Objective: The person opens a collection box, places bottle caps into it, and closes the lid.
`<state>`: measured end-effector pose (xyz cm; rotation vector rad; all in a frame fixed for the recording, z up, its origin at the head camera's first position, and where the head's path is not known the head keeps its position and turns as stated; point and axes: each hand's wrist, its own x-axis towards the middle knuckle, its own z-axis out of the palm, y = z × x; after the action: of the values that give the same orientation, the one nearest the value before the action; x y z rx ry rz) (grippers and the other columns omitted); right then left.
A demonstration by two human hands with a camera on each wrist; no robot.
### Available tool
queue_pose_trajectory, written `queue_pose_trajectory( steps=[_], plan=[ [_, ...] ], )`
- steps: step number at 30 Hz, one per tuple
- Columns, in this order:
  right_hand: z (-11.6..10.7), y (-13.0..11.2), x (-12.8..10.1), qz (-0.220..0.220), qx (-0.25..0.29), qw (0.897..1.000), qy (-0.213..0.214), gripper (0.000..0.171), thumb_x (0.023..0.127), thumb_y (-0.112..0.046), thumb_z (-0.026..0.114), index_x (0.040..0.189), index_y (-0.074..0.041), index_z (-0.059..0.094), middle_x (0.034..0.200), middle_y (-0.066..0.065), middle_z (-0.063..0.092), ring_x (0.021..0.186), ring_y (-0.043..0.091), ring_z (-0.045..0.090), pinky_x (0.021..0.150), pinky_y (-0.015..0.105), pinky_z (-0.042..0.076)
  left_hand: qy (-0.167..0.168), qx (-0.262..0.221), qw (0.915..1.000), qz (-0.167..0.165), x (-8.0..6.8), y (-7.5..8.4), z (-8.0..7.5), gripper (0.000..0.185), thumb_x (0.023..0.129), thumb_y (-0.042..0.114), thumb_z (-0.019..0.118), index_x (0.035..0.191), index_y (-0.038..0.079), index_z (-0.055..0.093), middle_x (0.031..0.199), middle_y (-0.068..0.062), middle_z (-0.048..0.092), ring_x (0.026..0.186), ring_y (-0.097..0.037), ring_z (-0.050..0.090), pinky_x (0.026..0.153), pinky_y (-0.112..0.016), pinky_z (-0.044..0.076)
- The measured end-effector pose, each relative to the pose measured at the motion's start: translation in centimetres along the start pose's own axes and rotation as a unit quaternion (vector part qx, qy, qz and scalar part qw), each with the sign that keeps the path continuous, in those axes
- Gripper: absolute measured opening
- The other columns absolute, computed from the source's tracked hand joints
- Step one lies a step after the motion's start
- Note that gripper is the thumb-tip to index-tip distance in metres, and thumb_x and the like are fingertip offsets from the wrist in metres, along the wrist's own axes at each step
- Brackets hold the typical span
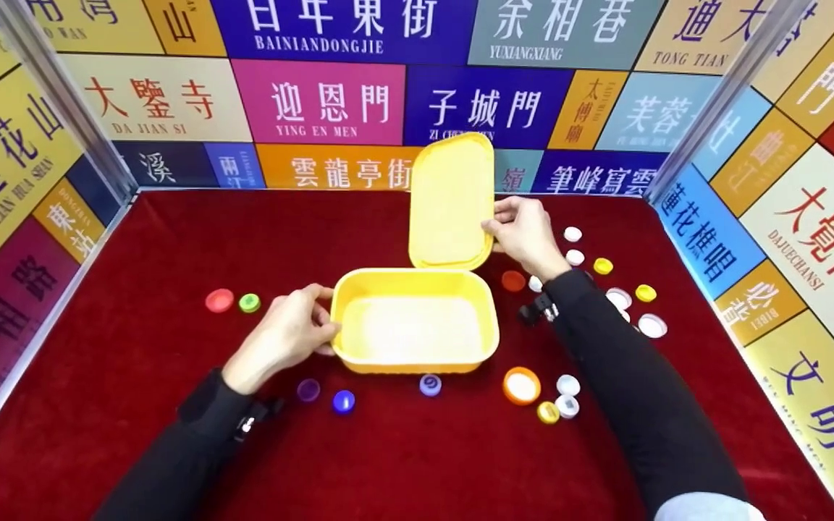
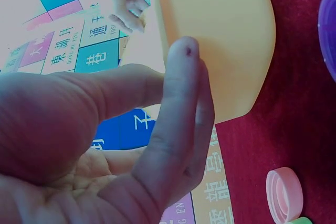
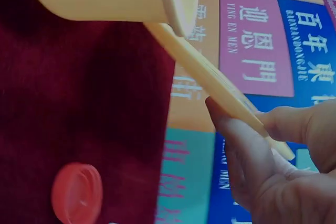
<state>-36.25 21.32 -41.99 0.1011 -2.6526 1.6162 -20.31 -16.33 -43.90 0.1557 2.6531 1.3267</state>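
A yellow plastic box stands on the red cloth with its top uncovered and its pale bottom showing. My left hand holds its left end, thumb at the near side of the rim and fingers along the wall; the left wrist view shows the box wall beyond the fingertips. Behind the box, a yellow lid is tilted up, its lower edge close to the box's back rim. My right hand pinches the lid's right edge, with thumb and fingers on opposite faces in the right wrist view.
Red and green caps lie left of the box. Purple, blue and lavender caps lie in front. An orange cap and several white and yellow ones lie right, some beside the right forearm. Printed panels enclose the back and sides.
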Motion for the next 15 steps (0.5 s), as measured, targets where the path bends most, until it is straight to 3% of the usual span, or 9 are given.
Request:
queue_pose_trajectory(
  steps=[2, 7, 10, 15],
  plan=[
    [0.3, 0.3, 0.5, 0.031, 0.043, 0.999, -0.010, 0.036, 0.109, -0.003, 0.075, 0.142, 0.011, 0.071, 0.115, 0.017, 0.074, 0.090, 0.014, 0.081, 0.082, 0.035, 0.072, 0.001, -0.001, 1.0000, 0.000, 0.0, 0.0, 0.0, 0.057, 0.106, 0.001, 0.079, 0.160, -0.007, 0.061, 0.096, -0.017, 0.077, 0.071, -0.017, 0.081, 0.073, -0.035, 0.072],
    [0.9, 1.1, 1.6, 0.096, 0.101, 0.990, -0.034, 0.040, 0.109, 0.000, 0.073, 0.144, 0.017, 0.062, 0.119, 0.020, 0.072, 0.086, 0.013, 0.082, 0.080, 0.029, 0.071, 0.004, -0.003, 1.0000, 0.004, -0.1, 0.0, 0.1, 0.057, 0.105, -0.001, 0.078, 0.159, -0.008, 0.061, 0.095, -0.016, 0.077, 0.070, -0.017, 0.081, 0.074, -0.039, 0.073],
    [0.9, 1.4, 2.0, 0.127, 0.110, 0.984, -0.054, 0.042, 0.112, -0.003, 0.071, 0.147, 0.019, 0.061, 0.129, 0.024, 0.073, 0.088, 0.011, 0.083, 0.084, 0.026, 0.071, 0.004, -0.004, 1.0000, 0.007, -0.1, 0.0, 0.0, 0.057, 0.105, 0.000, 0.078, 0.158, -0.008, 0.061, 0.095, -0.016, 0.076, 0.070, -0.017, 0.081, 0.074, -0.041, 0.073],
    [0.7, 1.7, 2.0, 0.165, 0.113, 0.975, -0.093, 0.042, 0.115, -0.012, 0.070, 0.146, 0.017, 0.066, 0.131, 0.027, 0.079, 0.090, 0.016, 0.087, 0.087, 0.034, 0.072, 0.004, 0.000, 1.0000, 0.004, -0.2, 0.0, 0.0, 0.057, 0.105, 0.000, 0.078, 0.160, -0.007, 0.061, 0.096, -0.016, 0.077, 0.070, -0.017, 0.081, 0.075, -0.041, 0.073]
  ],
)
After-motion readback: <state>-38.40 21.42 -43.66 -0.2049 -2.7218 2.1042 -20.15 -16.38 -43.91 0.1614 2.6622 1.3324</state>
